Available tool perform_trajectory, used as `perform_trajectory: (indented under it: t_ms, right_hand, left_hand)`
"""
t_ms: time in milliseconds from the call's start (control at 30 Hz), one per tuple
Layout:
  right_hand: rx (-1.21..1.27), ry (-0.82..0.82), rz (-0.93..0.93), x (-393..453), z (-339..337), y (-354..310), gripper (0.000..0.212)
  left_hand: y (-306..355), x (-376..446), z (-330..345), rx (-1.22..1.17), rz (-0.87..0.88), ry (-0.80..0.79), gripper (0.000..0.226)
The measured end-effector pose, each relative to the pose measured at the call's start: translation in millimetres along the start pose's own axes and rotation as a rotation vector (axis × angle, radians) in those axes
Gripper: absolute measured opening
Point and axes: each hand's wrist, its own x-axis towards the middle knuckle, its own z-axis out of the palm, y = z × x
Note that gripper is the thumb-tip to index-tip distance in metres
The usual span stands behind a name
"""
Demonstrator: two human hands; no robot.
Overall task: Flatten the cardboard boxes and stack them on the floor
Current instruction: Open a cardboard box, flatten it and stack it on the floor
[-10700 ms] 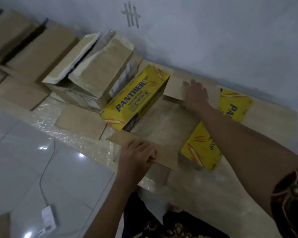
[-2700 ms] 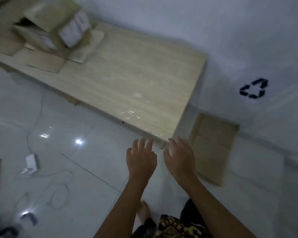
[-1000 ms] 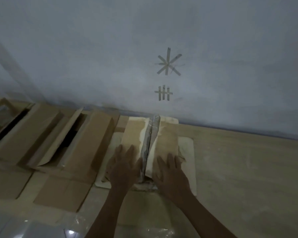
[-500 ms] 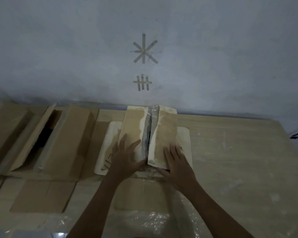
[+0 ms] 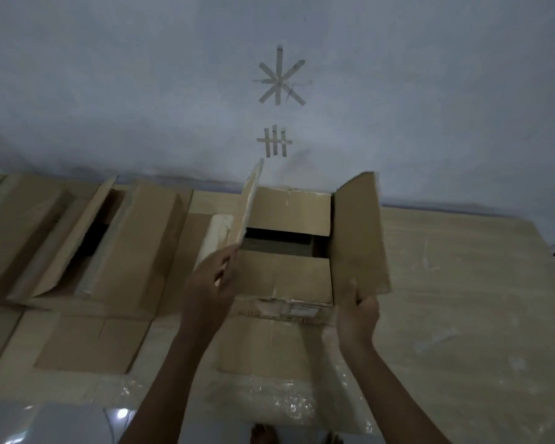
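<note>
A brown cardboard box [image 5: 282, 277] stands on the wooden table [image 5: 462, 283] against the wall, right in front of me. Its two long top flaps are lifted apart. My left hand [image 5: 210, 283] grips the near end of the left flap [image 5: 249, 206], which stands almost on edge. My right hand [image 5: 358, 310] pinches the lower corner of the right flap [image 5: 359, 238], which is swung up and outward. Two inner flaps lie nearly flat across the opening, with a dark gap between them showing the inside.
More open cardboard boxes [image 5: 116, 245] stand in a row to the left along the wall, their flaps spread on the table. Clear plastic film [image 5: 289, 402] covers the table's near edge. Tape marks [image 5: 281, 80] are on the wall. White floor tile [image 5: 45, 424] shows at lower left.
Half a second ago both hands lay on the shut top flaps. Now each hand holds a flap and has pulled it up and outward, opening the top.
</note>
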Motion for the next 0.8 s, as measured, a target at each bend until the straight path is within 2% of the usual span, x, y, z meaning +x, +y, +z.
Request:
perform_trajectory:
  t_ms: [133, 233, 300, 367, 433, 467, 500, 533, 567, 600, 633, 667, 700, 733, 800]
  right_hand:
    - [0.449, 0.018, 0.480, 20.5, -6.4, 14.7, 0.013]
    - [0.506, -0.021, 0.673, 31.4, -8.9, 21.4, 0.014]
    - [0.547, -0.064, 0.737, 32.4, -8.3, 23.2, 0.020]
    - [0.538, -0.083, 0.742, 32.1, -9.0, 26.2, 0.030]
    - [0.502, -0.126, 0.720, 30.9, -12.7, 24.9, 0.029]
    - [0.474, -0.156, 0.709, 31.3, -14.6, 26.3, 0.029]
    - [0.414, -0.176, 0.695, 32.0, -17.2, 28.1, 0.028]
    - [0.347, -0.196, 0.680, 32.7, -19.7, 29.9, 0.032]
    - [0.261, -0.204, 0.654, 34.2, -22.2, 32.3, 0.036]
    - [0.187, -0.208, 0.624, 34.0, -24.3, 33.6, 0.041]
    - [0.118, -0.210, 0.589, 34.0, -25.7, 34.8, 0.045]
    - [0.067, -0.208, 0.558, 33.5, -27.3, 34.4, 0.048]
    - [0.030, -0.202, 0.533, 32.8, -28.7, 33.6, 0.049]
    - [0.006, -0.198, 0.518, 32.0, -29.2, 31.9, 0.051]
    - [-0.041, -0.193, 0.494, 29.6, -31.5, 28.6, 0.054]
  left_hand:
    - [0.1, 8.0, -15.3, -0.155, -0.376, 0.240, 0.038]
    - [-27.0, 12.3, -17.6, -0.149, -0.675, 0.385, 0.054]
    - [-58.8, 13.6, -12.6, -0.192, -0.867, 0.340, 0.061]
    - [-91.9, 12.2, -2.9, -0.409, -0.980, 0.270, 0.061]
    - [-104.9, 14.7, 2.9, -0.600, -1.077, 0.212, 0.050]
    - [-105.6, 15.6, 5.1, -0.584, -1.109, 0.178, 0.048]
    - [-100.4, 17.2, 5.4, -0.448, -1.124, 0.130, 0.051]
    - [-91.3, 19.1, 5.1, -0.168, -1.094, 0.072, 0.058]
    - [-85.3, 19.9, 4.8, 0.173, -0.966, 0.094, 0.063]
    - [-74.5, 21.2, 2.0, 0.437, -0.727, 0.179, 0.062]
    - [-63.9, 24.2, 1.2, 0.552, -0.411, 0.243, 0.056]
    - [-49.6, 28.5, 3.3, 0.546, -0.114, 0.216, 0.048]
    - [-38.1, 33.4, 11.4, 0.446, 0.074, 0.089, 0.042]
    - [-23.6, 38.2, 21.0, 0.311, 0.152, -0.088, 0.039]
    - [5.1, 45.8, 47.1, 0.204, 0.140, -0.453, 0.042]
